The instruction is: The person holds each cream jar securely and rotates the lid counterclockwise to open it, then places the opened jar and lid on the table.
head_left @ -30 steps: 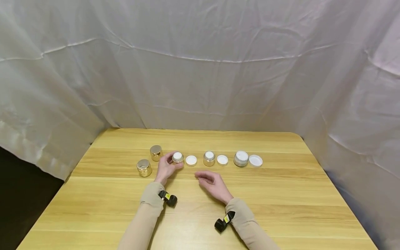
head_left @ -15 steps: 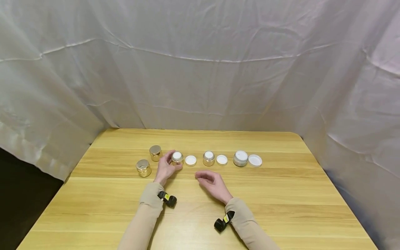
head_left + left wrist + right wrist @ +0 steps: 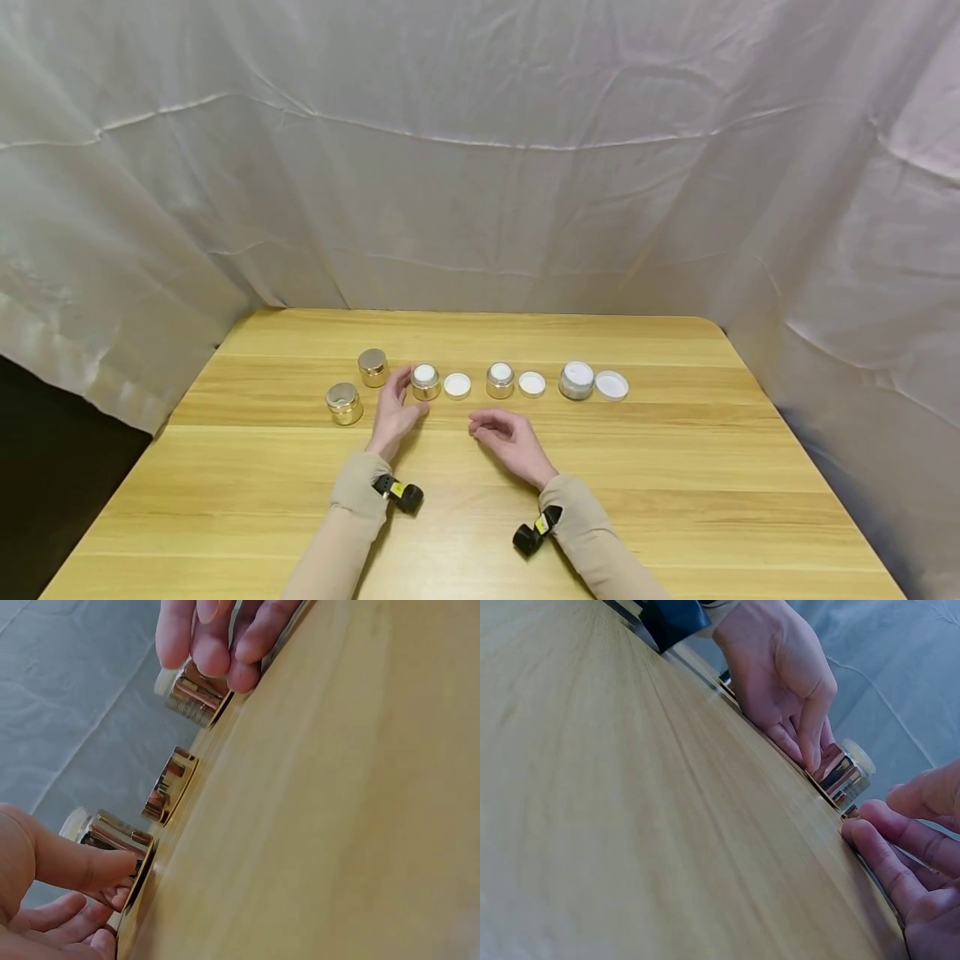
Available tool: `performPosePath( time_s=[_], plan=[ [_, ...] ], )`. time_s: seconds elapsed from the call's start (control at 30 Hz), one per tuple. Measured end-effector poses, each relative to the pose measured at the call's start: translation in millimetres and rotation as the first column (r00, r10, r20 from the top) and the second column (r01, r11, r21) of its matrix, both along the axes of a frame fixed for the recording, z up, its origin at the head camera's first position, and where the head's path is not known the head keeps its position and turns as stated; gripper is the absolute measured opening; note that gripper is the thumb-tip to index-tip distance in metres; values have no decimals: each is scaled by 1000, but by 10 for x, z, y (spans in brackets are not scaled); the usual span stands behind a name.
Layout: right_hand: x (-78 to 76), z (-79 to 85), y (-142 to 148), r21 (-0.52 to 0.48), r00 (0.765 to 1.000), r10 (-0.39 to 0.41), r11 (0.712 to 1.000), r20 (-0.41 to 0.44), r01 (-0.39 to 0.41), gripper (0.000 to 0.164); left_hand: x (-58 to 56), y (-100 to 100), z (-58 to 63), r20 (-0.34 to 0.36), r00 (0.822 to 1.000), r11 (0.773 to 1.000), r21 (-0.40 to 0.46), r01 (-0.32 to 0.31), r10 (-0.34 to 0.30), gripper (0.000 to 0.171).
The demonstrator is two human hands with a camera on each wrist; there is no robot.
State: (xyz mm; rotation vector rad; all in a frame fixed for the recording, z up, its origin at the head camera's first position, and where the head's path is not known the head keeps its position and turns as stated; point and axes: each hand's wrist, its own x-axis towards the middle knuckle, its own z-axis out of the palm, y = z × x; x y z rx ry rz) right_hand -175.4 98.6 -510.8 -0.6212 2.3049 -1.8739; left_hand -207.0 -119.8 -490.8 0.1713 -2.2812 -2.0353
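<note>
My left hand (image 3: 395, 417) is beside a small gold cosmetic jar (image 3: 426, 387) that stands uncapped, its white top showing. Thumb and fingers are spread loosely around the jar's near left side, the thumb apart from it in the head view. Just right of that jar lies its round lid (image 3: 457, 386), white inside facing up. My right hand (image 3: 516, 446) rests over the table, fingers loosely bent and holding nothing. In the left wrist view the jar (image 3: 120, 836) sits on the wood behind my thumb, and the lid (image 3: 171, 786) lies beyond.
Further right stand another uncapped gold jar (image 3: 500, 383) with its lid (image 3: 532, 384), and a larger silvery jar (image 3: 577, 383) with its lid (image 3: 612, 386). Two capped gold jars, one behind (image 3: 373, 368) and one nearer (image 3: 345, 406), stand left. A grey curtain (image 3: 480, 208) hangs behind the table (image 3: 675, 467).
My left hand has loosened from the jar and drawn slightly back toward me, the thumb coming away. The jar stays standing. My right hand has not moved.
</note>
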Motion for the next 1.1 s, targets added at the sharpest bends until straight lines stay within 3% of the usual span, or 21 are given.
performPosePath(
  time_s=[0.2,0.4,0.7,0.93,1.1],
  plan=[
    [3,-2,2,1,1000,-2,1000,1,2,30,89,-2,-30,6,1000,998,51,-26,26,76],
    [6,-9,-9,-1,1000,8,1000,-5,-8,30,143,5,-50,-6,990,985,101,-143,144,70],
    [7,0,0,7,1000,-4,1000,-11,4,29,131,53,-74,18,931,916,174,-361,364,52],
    [3,-16,-1,14,1000,-12,1000,-9,12,28,137,39,-74,6,892,872,208,-444,452,47],
    [5,-2,-2,11,1000,-3,1000,-9,3,29,128,8,-61,15,886,866,204,-457,464,53]
  ],
)
